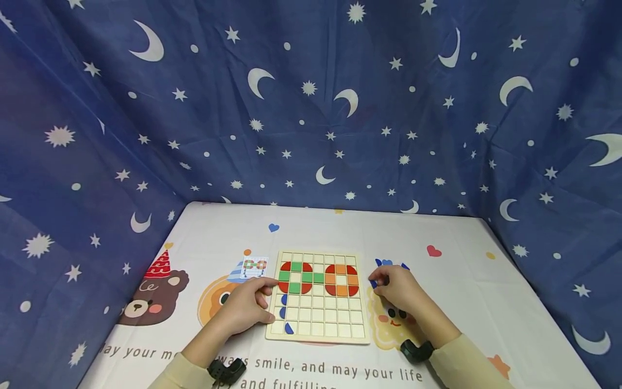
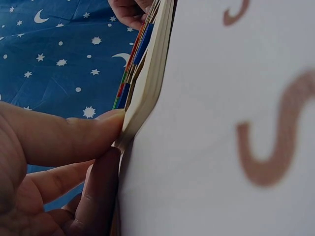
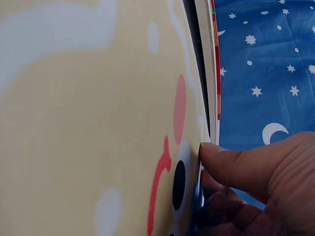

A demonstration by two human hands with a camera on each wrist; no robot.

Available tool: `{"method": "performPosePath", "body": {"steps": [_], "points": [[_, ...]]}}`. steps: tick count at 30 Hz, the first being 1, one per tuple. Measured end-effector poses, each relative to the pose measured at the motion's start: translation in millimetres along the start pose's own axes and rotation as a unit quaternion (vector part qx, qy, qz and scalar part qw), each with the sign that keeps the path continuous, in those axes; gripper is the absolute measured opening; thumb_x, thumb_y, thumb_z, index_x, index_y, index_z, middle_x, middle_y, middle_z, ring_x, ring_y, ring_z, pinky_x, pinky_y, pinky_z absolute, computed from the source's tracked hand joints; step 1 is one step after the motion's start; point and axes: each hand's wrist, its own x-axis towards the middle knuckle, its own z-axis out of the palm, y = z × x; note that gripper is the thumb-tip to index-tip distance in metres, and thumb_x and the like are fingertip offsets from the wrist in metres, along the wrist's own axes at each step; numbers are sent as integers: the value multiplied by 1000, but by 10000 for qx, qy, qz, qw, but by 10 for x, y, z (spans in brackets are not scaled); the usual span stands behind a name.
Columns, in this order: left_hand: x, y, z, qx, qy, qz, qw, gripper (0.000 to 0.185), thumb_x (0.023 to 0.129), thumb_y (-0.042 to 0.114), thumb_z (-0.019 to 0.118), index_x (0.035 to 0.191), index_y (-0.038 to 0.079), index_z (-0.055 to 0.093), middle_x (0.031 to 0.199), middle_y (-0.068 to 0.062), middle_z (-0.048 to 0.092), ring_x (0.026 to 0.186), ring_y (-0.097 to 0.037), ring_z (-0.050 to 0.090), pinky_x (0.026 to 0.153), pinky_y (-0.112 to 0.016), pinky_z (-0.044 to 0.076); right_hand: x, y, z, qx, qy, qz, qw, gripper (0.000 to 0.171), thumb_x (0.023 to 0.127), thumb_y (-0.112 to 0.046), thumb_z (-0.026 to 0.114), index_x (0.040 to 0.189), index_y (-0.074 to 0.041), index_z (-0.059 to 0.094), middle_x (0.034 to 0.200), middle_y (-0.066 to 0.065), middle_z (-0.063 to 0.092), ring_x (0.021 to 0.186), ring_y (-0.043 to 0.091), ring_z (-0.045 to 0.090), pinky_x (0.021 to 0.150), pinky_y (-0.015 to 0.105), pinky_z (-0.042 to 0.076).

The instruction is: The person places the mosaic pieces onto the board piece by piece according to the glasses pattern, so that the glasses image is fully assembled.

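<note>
1. Board (image 1: 318, 297) lies flat on the tablecloth (image 1: 461, 281), centre front, between both hands.
2. Left hand (image 1: 245, 308) rests at the board's left edge; in the left wrist view the thumb (image 2: 74, 132) presses the board's edge (image 2: 147, 93), other fingers curled below. It holds nothing that I can see.
3. Right hand (image 1: 400, 289) is on the cloth just right of the board, fingers curled over loose blue pieces (image 1: 386, 263); whether one is pinched, cannot tell.
4. On the board: red and green tiles (image 1: 296, 277) top left, red and orange ring (image 1: 342, 280) top right, blue pieces (image 1: 286, 313) along the left column.
5. Pattern card (image 1: 254, 266) lies just left of the board, behind the left hand.
6. Star curtain (image 1: 311, 108) closes in back and sides.
7. Right wrist view is mostly blocked by cloth print; only thumb (image 3: 236, 162) and board edge (image 3: 209, 73) show.
</note>
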Motion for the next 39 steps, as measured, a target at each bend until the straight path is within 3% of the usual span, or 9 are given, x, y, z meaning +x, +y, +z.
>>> {"method": "performPosePath", "body": {"steps": [11, 18, 23, 33, 39], "points": [[-5, 6, -7, 25, 14, 12, 10000, 77, 64, -3, 97, 135, 15, 72, 102, 1, 61, 80, -16, 57, 72, -29, 47, -107, -70, 29, 74, 20, -141, 9999, 20, 89, -7, 86, 103, -18, 77, 89, 0, 62, 85, 16, 58, 76, 30, 48], [-1, -5, -7, -6, 11, -9, 10000, 77, 64, -4, 96, 135, 15, 72, 104, 1, 62, 80, -16, 57, 72, -29, 48, -266, -226, 116, 452, -65, -180, 9988, 24, 86, -3, 86, 98, -21, 76, 86, -2, 61, 76, 15, 57, 61, 26, 49], [-3, -1, -2, 30, 26, -14, 10000, 77, 64, -3, 96, 135, 15, 72, 103, 1, 62, 80, -15, 57, 73, -29, 47, -337, -308, 200, 289, -66, -479, 9984, 26, 83, -4, 89, 93, -23, 76, 80, -6, 60, 77, 12, 55, 71, 26, 43], [-6, -1, -2, 42, 35, -33, 10000, 77, 64, -3, 97, 134, 16, 72, 103, 2, 61, 80, -15, 57, 73, -29, 47, -353, -379, 304, 230, -247, -459, 9984, 25, 83, -7, 90, 94, -22, 73, 80, -4, 59, 76, 13, 55, 71, 29, 43], [-3, 0, -12, 87, 21, -3, 10000, 77, 65, -3, 97, 135, 17, 72, 103, 2, 61, 80, -15, 57, 73, -28, 48, -364, -369, 299, 247, -69, -276, 9993, 24, 85, -5, 88, 88, -21, 71, 78, -5, 60, 76, 12, 55, 71, 28, 43]]}}
